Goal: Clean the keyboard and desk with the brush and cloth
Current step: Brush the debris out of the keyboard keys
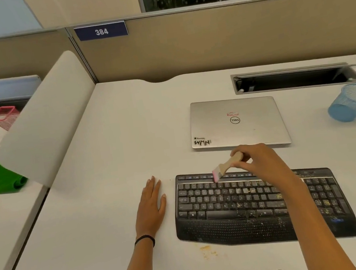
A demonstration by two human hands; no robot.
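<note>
The left hand (151, 204) lies palm down on the white worktop (108, 168) at centre frame, fingers straight and together. The right hand (257, 162), forearm reaching up from lower right, pinches a small wooden-handled, pink-bristled brush (226, 165).

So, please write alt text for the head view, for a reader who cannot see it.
A right hand holds a brush at the top rows of a crumb-strewn keyboard; the left hand rests flat on the desk beside it.
</note>
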